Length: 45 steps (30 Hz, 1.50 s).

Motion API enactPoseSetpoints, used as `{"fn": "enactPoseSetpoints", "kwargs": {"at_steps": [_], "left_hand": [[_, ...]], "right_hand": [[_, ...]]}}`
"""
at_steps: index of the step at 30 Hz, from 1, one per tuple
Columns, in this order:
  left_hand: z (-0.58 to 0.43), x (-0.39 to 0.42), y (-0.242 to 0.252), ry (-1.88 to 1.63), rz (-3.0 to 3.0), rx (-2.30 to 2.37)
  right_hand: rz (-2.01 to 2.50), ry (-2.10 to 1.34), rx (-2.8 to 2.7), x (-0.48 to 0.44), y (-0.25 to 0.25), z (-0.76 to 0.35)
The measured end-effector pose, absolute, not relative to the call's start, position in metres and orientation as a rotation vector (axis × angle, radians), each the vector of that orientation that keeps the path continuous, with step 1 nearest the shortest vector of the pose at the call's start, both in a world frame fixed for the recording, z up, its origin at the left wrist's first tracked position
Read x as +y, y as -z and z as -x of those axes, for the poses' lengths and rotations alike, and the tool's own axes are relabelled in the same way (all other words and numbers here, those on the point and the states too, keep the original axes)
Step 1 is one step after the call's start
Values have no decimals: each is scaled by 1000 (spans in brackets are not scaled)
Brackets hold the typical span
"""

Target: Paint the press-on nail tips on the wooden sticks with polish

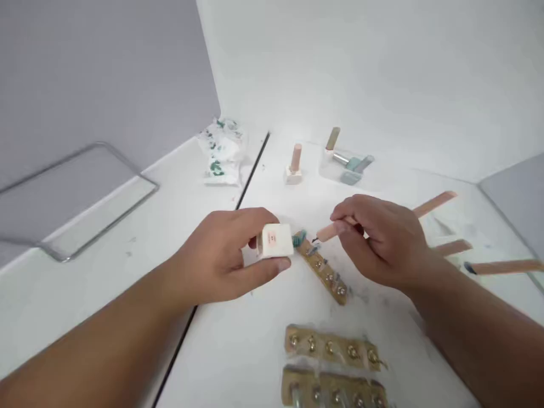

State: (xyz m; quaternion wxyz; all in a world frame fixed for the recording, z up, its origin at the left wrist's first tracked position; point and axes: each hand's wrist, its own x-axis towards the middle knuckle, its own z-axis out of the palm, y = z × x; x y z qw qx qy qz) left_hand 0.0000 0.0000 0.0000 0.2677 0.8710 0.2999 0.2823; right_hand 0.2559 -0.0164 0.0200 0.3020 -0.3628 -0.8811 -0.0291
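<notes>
My left hand [225, 258] is closed around a small white, square-sided nail polish bottle [277, 240], its labelled face turned up toward me. Pinched in my right hand [380, 241] is a nail polish brush [328, 231] with a pinkish cap as its handle. The brush's dark tip is at a tan strip [323, 269] lying slantwise between my hands; whether it touches is too blurred to tell. Several shiny metal pieces sit along the strip, and a teal, ridged piece [298, 238] is at its far end, beside the bottle.
Two more tan strips with shiny pieces, a farther one [340, 347] and a nearer one [308, 381], lie close to me. Beyond stand a pink-capped bottle [293, 177] and a clear tray [326, 167] holding bottles. Stained white tissue [225, 148], a wire frame [106, 146] and pinkish sticks [505, 267] flank them.
</notes>
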Motion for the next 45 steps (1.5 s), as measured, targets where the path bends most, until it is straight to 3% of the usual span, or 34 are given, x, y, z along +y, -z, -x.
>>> {"fn": "enactPoseSetpoints", "kwargs": {"at_steps": [19, 30, 41, 45], "left_hand": [[-1, 0, 0, -771, -2369, 827], [0, -1, -1, -759, -2358, 857], [2, -3, 2, -821, -2261, 896], [4, -4, 3, -831, -2171, 915]], "right_hand": [[1143, 130, -2455, -12, -18, -264], [1008, 36, -2408, -21, -24, -255], [1367, 300, -2381, -34, -36, -267], [1366, 219, -2201, -53, -44, -276]]}}
